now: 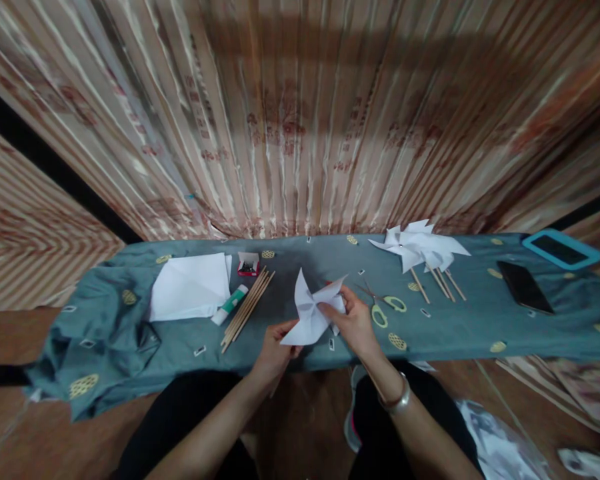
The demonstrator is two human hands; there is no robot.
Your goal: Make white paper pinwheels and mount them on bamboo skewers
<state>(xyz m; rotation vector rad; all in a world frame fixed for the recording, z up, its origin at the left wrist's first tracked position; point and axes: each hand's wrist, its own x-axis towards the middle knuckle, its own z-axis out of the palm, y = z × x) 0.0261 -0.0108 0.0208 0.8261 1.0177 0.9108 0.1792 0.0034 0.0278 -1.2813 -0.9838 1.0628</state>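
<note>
Both hands hold a white paper pinwheel (306, 311) over the front edge of the cloth-covered table. My left hand (274, 348) grips its lower left blade from beneath, with most fingers hidden behind the paper. At the pinwheel's right side, my right hand (353, 320) pinches the paper, its thumb resting near the centre. No stick shows on this pinwheel. Just right of my right hand lie scissors (380, 308) with yellow-green handles. To the left are a bundle of wooden sticks (247, 312), a green and white glue stick (230, 304) and a small red box (249, 264) of dark pieces.
A stack of white paper (187, 287) lies on the left of the green cloth (290, 257). Several pinwheels on sticks (420, 245) are piled at the back right. Farther right are a black phone (525, 287) and a blue-framed tablet (561, 249). A curtain (300, 120) hangs behind.
</note>
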